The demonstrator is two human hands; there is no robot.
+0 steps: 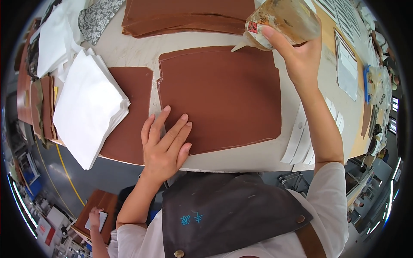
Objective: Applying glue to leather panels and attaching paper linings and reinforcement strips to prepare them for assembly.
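A brown leather panel (223, 94) lies flat on the pale table in front of me. My left hand (165, 144) rests with fingers spread on its lower left corner. In my right hand (297, 53) is a cloudy, stained glue bottle (286, 23), tilted so its pale nozzle points down and left at the panel's top edge. Whether anything is coming out of the nozzle I cannot tell. Left of the panel lies a second brown piece (129, 116), partly covered by a stack of white sheets (88, 107).
A thick stack of brown panels (189, 17) stands at the far side. White strips (301, 135) lie near the right edge, with a clear plastic sleeve (346, 66) beyond. Grey patterned fabric (98, 19) is at far left. Another person's hand (95, 217) shows lower left.
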